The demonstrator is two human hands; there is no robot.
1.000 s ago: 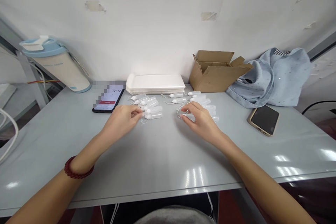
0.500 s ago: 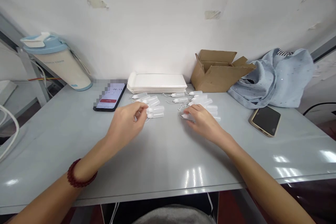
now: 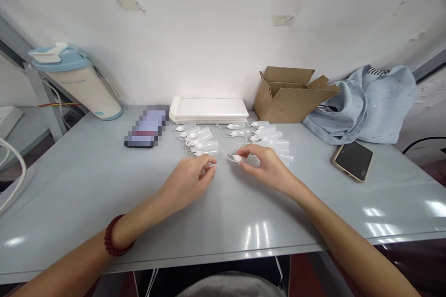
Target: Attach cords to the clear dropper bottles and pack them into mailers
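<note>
My right hand (image 3: 263, 164) grips a small white bottle (image 3: 237, 158) between thumb and fingers; its thin curved tube points left. To its left, my left hand (image 3: 191, 178) is held with thumb and fingertips slightly apart, nothing visible between them. Just behind my left hand lies a left group of several small translucent bottles (image 3: 205, 145) with thin tubes. A right group of similar bottles (image 3: 266, 133) lies behind and beside my right hand, which partly hides it.
A stack of white trays (image 3: 212, 109) stands by the wall. Beside it is an open cardboard box (image 3: 289, 102), then a blue cloth bag (image 3: 378, 106) and a phone (image 3: 353, 160). At left are another phone (image 3: 144, 130) and a tumbler (image 3: 83, 86).
My left hand has moved right and nearer, away from the left bottles. My right hand has drawn a bottle slightly left and nearer, out from the right group.
</note>
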